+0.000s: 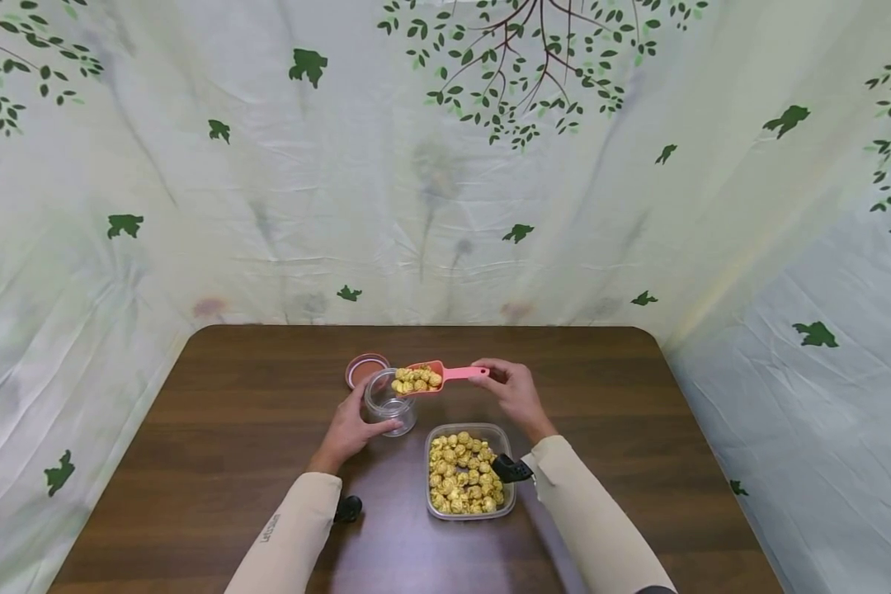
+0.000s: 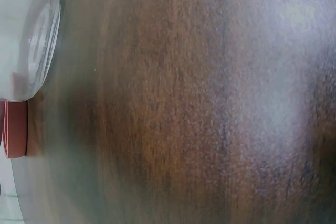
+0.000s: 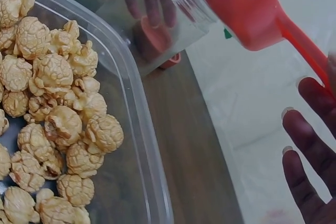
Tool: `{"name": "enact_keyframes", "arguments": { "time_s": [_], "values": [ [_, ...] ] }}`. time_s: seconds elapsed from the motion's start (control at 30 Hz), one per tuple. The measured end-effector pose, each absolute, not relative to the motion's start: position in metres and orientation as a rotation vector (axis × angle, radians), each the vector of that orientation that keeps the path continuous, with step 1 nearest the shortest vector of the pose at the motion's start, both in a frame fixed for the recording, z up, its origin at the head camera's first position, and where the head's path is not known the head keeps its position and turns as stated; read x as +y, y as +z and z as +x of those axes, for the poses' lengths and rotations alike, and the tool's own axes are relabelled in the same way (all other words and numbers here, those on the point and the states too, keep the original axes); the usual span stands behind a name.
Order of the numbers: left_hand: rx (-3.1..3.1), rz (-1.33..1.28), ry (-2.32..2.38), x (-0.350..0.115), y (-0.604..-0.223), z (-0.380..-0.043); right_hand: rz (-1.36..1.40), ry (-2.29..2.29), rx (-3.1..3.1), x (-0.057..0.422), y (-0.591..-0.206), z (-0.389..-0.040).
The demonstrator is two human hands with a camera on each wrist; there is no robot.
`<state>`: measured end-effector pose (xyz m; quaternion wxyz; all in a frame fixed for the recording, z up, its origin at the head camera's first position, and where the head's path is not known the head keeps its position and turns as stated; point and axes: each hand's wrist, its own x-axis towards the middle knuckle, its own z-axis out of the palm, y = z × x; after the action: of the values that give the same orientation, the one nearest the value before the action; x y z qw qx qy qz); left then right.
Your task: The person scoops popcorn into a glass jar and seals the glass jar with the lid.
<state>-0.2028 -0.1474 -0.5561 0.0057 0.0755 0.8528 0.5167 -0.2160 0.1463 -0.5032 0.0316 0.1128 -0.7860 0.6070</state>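
My left hand [image 1: 350, 431] grips a clear jar [image 1: 399, 419] round its side, the jar tilted a little with its mouth toward the scoop. A red scoop [image 1: 456, 374] heaped with caramel popcorn [image 1: 416, 379] hangs with its front edge over that mouth. Thumb and fingers of my right hand [image 1: 518, 398] pinch the end of its handle. In the right wrist view the scoop [image 3: 252, 11] shows its underside, right at the rim of the jar [image 3: 173, 40]. Only part of the jar [image 2: 31, 40] enters the left wrist view.
A clear plastic tub [image 1: 471, 516] of popcorn stands on the brown table [image 1: 267, 462], below my right wrist. Behind the jar lies a round red lid [image 1: 367, 368]. A leaf-printed cloth [image 1: 431, 206] hangs past the table's far edge.
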Motion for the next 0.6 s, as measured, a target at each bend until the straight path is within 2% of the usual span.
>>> {"name": "enact_keyframes", "arguments": {
  "time_s": [0.6],
  "values": [
    [2.623, 0.240, 1.606, -0.148, -0.552, -0.205, 0.405, 1.478, -2.689, 0.137, -0.463, -0.222]
  ]
}}
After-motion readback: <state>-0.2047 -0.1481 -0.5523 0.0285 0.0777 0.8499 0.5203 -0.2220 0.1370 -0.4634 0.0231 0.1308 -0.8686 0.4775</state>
